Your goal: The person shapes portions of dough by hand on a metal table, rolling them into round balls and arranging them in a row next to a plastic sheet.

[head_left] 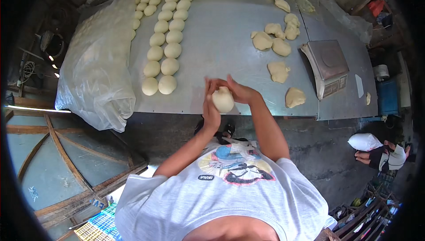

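Note:
Between my two hands, near the front edge of the metal table [230, 28], is a pale dough ball [223, 101]. My left hand [210, 106] cups it from the left, fingers pointing up, and my right hand [239, 91] wraps round its upper right side. Rows of round dough balls [172, 50] sit on the left part of the table. Irregular dough lumps [278, 71] lie scattered to the right of my hands.
A clear plastic sheet [90, 77] covers the table's left end. A metal scale [327, 73] stands at right, beside a pale scraper [359, 86]. At lower right a person [385, 157] is beside a white sack [363, 141]. Wooden-framed panels [66, 161] are at lower left.

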A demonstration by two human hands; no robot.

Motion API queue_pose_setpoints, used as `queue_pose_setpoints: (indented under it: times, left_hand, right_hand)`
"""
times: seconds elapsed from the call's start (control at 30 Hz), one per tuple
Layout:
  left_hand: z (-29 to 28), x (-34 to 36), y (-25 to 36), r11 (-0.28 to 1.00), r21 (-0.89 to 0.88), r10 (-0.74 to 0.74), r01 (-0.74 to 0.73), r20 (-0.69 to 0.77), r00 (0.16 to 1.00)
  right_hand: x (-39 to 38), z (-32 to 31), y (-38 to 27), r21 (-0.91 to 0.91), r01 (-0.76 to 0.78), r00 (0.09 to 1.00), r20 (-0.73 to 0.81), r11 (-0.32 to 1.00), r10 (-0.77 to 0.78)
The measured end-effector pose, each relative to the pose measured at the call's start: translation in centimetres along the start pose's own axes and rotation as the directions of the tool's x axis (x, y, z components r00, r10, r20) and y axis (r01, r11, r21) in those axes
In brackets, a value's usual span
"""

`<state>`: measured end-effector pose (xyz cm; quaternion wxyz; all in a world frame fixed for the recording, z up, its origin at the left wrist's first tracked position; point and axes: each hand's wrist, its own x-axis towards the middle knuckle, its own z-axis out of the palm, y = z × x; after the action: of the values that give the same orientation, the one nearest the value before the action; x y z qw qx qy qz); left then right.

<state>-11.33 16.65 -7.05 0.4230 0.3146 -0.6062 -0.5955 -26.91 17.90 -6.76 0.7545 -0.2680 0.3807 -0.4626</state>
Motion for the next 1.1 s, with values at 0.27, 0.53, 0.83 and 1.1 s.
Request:
queue_pose_setpoints:
  times: [0.27, 0.53, 0.83, 1.1]
  left_hand:
    - [-1.9, 14.2, 9.9, 0.879, 0.447, 0.041, -0.165, 0.273, 0.961]
    - [-4.3, 12.1, 9.3, 0.750, -0.572, 0.099, 0.333, 0.595, 0.798]
    - [-9.9, 27.3, 2.3, 0.947, 0.149, -0.321, 0.286, 0.362, 0.875]
    - [-14.3, 38.9, 2.9, 0.958, -0.241, 0.181, -0.158, 0.077, 0.980]
  right_hand:
    - [1.6, 8.2, -11.5, -0.922, 0.361, 0.350, -0.008, 0.143, -0.937]
    - [2.4, 8.6, -13.9, -0.884, 0.456, 0.730, 0.306, 0.101, -0.611]
    - [16.2, 2.7, -12.0, 0.222, 0.238, 0.622, -0.782, 0.946, 0.027]
    - [26.3, -2.4, -28.0, -0.260, 0.696, 0.519, -0.460, 0.669, -0.720]
